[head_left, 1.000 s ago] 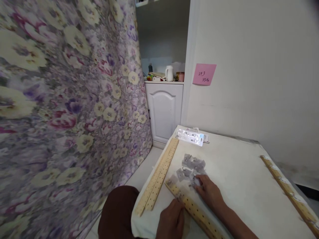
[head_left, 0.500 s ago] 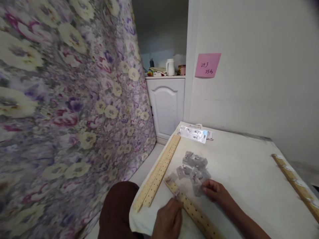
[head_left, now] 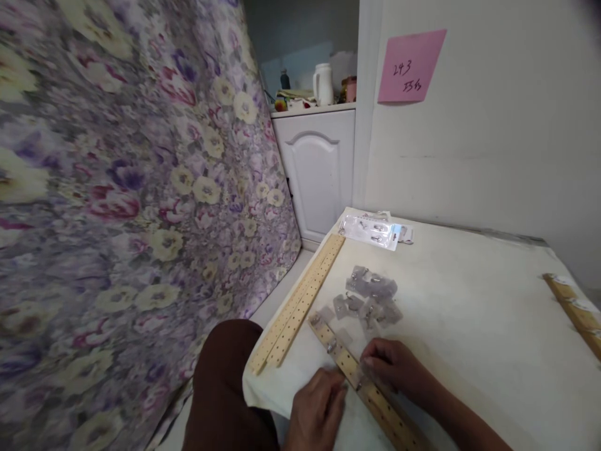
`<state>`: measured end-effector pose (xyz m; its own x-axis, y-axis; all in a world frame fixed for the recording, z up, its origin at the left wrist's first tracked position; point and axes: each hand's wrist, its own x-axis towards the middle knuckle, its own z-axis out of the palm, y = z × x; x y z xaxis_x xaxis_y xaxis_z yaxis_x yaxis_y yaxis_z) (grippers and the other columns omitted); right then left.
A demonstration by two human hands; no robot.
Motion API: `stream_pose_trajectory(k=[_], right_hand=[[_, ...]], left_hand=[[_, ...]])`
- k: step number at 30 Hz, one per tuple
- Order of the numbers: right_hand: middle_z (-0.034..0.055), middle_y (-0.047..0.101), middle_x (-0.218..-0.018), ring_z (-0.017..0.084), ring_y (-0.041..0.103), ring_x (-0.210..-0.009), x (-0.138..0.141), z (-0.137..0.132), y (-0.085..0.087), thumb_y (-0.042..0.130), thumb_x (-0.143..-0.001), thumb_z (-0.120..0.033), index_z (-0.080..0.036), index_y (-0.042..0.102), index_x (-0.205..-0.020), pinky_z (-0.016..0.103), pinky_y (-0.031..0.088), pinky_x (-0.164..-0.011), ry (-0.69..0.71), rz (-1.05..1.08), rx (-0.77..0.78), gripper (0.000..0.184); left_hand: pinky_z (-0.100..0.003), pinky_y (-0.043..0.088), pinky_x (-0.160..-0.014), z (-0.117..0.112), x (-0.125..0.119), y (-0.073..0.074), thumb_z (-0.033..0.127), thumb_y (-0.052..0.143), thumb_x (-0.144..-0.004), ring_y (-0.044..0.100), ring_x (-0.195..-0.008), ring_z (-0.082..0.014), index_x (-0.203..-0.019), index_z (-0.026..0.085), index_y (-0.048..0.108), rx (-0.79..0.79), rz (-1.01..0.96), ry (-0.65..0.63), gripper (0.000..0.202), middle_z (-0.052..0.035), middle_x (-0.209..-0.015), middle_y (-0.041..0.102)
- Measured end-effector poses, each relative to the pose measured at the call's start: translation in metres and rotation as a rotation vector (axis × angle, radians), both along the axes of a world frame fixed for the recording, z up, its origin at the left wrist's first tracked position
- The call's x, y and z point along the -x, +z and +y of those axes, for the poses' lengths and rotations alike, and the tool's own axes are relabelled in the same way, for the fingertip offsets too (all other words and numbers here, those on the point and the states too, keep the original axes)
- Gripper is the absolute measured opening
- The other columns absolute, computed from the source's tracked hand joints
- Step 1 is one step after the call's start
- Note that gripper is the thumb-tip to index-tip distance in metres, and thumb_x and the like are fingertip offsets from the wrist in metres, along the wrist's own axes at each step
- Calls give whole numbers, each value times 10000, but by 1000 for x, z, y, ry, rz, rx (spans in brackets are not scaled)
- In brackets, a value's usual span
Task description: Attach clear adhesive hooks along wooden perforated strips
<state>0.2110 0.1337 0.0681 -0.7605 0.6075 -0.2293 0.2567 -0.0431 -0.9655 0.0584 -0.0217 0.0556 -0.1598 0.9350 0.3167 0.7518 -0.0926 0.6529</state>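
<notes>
A pale wooden strip with rows of dark holes (head_left: 346, 362) lies slanted across the near part of the table. Along its far half sit small clear plastic pieces with metal hooks (head_left: 331, 344). My left hand (head_left: 318, 404) is curled closed beside the strip's left edge, and whatever its fingers hold is hidden. Over the strip's right edge, my right hand (head_left: 399, 369) pinches a small clear hook piece (head_left: 360, 378) down at the strip. Beyond it lies a loose pile of clear hook pieces (head_left: 373, 288).
Two more holed wooden strips (head_left: 303, 304) lie along the table's left edge. Blister packaging (head_left: 369, 232) rests at the far corner. A wooden strip with white pieces (head_left: 570, 307) is at the right. A floral curtain (head_left: 141, 219) hangs to the left.
My right hand has moved from the pile leftward and nearer to the strip. My left hand has drawn slightly back from the hook on the strip. The view has tilted down.
</notes>
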Motion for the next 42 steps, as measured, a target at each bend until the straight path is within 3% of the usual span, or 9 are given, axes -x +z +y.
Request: stream_pose_trajectory(k=[7, 12, 17, 24, 42], right_hand=[[-70, 476, -536, 68, 402, -408, 3, -1, 0, 524, -779, -282, -176, 586, -715, 187, 332, -400, -36, -32, -64, 138], [-36, 538, -586, 97, 467, -533, 3, -1, 2, 540, -767, -240, -168, 614, -701, 206, 365, -508, -27, -54, -179, 123], [-16, 580, -616, 114, 494, -583, 4, -1, 1, 544, -761, -230, -155, 632, -717, 219, 365, -546, 0, -85, -188, 123], [-2, 609, -631, 128, 524, -611, 4, -2, 3, 540, -754, -212, -153, 638, -718, 228, 378, -571, 13, -90, -216, 120], [-10, 597, -614, 122, 513, -597, 6, 0, -2, 550, -738, -206, -153, 636, -699, 224, 376, -563, -13, -83, -207, 108]], left_hand=[[-214, 472, -688, 2, -3, 6, 164, 468, -923, 605, -778, -129, -977, 223, 580, 6, -15, -49, 138, -16, -842, 607], [-217, 477, -667, 1, -3, 5, 151, 463, -921, 604, -755, -131, -991, 212, 582, -34, 3, -71, 151, -28, -831, 603], [-218, 481, -653, 1, -3, 3, 139, 473, -916, 604, -750, -132, -1012, 212, 585, -54, 2, -61, 165, -35, -833, 609], [-229, 508, -680, 1, -2, -1, 114, 466, -912, 618, -798, -143, -1186, 222, 535, -71, 20, -92, 303, -53, -896, 610], [-240, 521, -675, 1, -1, -6, 91, 461, -901, 617, -795, -149, -1211, 221, 536, -67, 54, -95, 344, -57, -893, 602]])
